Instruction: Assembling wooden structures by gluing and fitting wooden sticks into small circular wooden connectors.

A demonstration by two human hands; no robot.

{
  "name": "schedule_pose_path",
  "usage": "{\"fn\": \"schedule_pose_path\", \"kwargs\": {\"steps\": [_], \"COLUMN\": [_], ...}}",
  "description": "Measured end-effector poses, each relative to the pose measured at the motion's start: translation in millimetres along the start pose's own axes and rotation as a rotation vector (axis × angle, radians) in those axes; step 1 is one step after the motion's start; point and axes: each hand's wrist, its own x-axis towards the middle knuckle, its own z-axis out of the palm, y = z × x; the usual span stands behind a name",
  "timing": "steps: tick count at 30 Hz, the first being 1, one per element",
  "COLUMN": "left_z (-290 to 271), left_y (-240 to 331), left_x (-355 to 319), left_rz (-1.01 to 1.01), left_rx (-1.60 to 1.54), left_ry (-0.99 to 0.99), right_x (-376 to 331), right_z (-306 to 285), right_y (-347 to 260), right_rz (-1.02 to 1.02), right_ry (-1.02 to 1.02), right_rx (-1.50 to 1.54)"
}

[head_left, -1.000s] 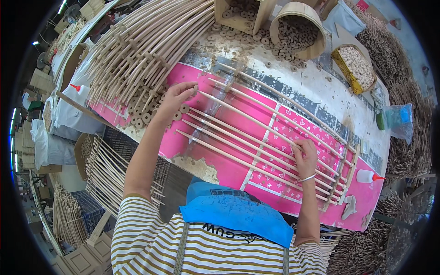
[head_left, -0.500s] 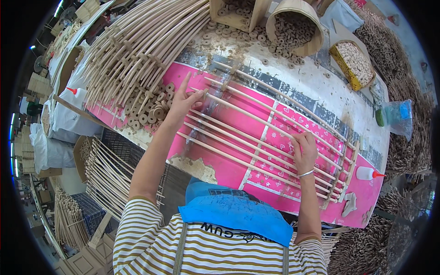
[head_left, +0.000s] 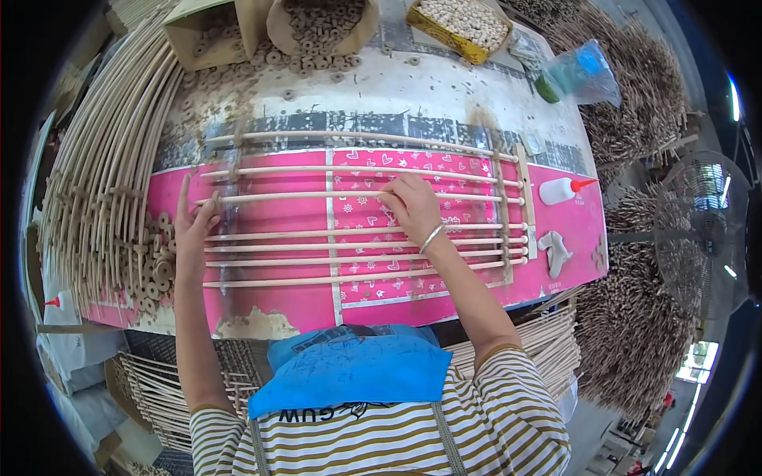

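The left hand (head_left: 193, 230) rests spread at the bench's left edge, fingers loose and one pointing up, its palm on the left ends of the pale rattan rods (head_left: 357, 238) without gripping any. Those rods lie side by side across the pink board (head_left: 270, 301), running edge to edge. Just left of the hand sits a heap of small wooden rings (head_left: 155, 262), crowding that edge (little spare room there). Mid-board, the right hand (head_left: 413, 206) pinches one upper rod between fingertips. To do this well, I judge the rod should be kept parallel to its neighbours while the left hand steadies the ends. Toward the right edge stand cross-slats (head_left: 502, 214) and a glue bottle (head_left: 559, 190); the board's near edge stays open.
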Motion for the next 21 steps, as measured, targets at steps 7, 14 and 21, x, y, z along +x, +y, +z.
{"fn": "schedule_pose_path", "kwargs": {"steps": [7,14,21], "left_z": [-11.6,-11.4,-18.1], "left_y": [-1.8,23.7,7.4], "left_x": [-3.8,-4.1,10.3], "left_rz": [0.033,0.692,0.677], "left_rx": [0.126,1.085,1.145], "left_ry": [-0.049,0.126,-0.052], "right_x": [1.5,-0.2,2.3], "right_z": [7.5,1.9,4.8], "right_y": [6.8,12.0,4.7], "right_rz": [-0.003,0.030,0.109], "right_ry": [-0.037,-0.044,-0.101], "right_rx": [0.014,0.067,0.100]}}
